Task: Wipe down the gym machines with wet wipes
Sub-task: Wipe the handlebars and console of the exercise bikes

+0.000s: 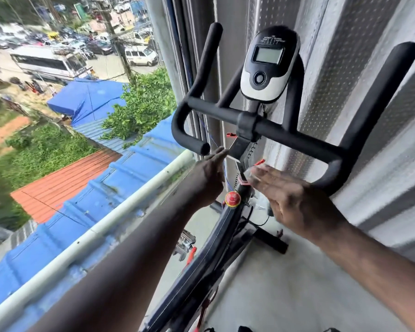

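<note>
Both hands reach the exercise bike (228,226): your left hand (210,173) is flat and empty, so press the wet wipe (249,173), loosely under your right hand (295,202), along the handlebar stem (240,149).

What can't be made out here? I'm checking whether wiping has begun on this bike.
All in the head view:
- Right hand: motion-blurred; something pale shows at its fingertips, but whether it is a wipe is unclear.
- Left hand: palm faces away, so any contents are hidden.
- Console: printed text too small; screen shows no readable figures.
- Bike frame: lower part hidden by the arms and cut by the bottom edge.
</note>
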